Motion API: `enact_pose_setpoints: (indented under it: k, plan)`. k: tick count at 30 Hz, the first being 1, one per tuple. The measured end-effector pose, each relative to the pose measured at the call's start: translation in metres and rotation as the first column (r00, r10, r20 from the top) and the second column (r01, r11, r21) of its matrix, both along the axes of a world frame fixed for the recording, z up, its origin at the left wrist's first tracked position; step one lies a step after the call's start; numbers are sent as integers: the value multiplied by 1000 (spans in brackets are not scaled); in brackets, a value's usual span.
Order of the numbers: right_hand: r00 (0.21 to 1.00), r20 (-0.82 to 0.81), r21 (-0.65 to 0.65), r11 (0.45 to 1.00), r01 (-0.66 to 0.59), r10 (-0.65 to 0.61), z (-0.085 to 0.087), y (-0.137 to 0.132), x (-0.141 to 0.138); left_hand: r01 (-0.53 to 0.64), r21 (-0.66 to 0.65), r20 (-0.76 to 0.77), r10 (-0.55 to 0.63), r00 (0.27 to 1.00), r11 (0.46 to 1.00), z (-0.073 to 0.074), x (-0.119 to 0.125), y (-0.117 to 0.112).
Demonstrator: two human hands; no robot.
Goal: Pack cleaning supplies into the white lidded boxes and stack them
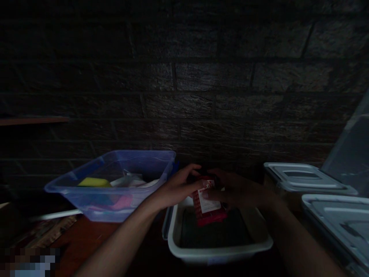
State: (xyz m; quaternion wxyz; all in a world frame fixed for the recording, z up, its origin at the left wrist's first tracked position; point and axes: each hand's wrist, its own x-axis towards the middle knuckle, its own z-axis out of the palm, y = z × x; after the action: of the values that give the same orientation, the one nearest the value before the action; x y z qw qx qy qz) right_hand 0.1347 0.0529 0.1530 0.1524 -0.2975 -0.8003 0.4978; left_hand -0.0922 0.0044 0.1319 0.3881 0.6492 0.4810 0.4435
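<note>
Both hands meet over a white plastic tub at the centre of a dim scene. My left hand and my right hand are each closed on a small red packet with a white label, held upright just above the tub's opening. The fingers of both hands wrap the packet's top end, and its lower half hangs free. The tub's inside looks dark; I cannot make out what lies in it.
A clear bluish bin with a yellow item and pale things inside stands to the left on a reddish-brown surface. Grey lidded boxes sit at the right. A dark brick wall rises behind.
</note>
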Motion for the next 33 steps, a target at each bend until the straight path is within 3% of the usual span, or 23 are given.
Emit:
enact_pose_setpoints:
  k: [4,7,14,21,27,33]
  plan:
    - [991,125,267,964,13,-48,0,-4,0,20,34,-94,-17,995,999,-2,1,1]
    - [982,166,357,934,28,-93,1,-8,0,46,34,-114,-42,993,998,-2,3,0]
    - [977,194,362,932,12,-88,6,-11,2,57,-14,-115,-58,992,998,1,1,-1]
    - [990,144,209,978,-28,-2,-4,3,13,118,-26,-72,-120,990,993,1,-4,3]
    - [986,154,351,929,-118,68,0,3,11,123,-15,-149,-124,981,992,0,-6,4]
    - [986,157,355,928,-112,59,2,5,10,191,-33,-132,-194,972,981,1,-4,-2]
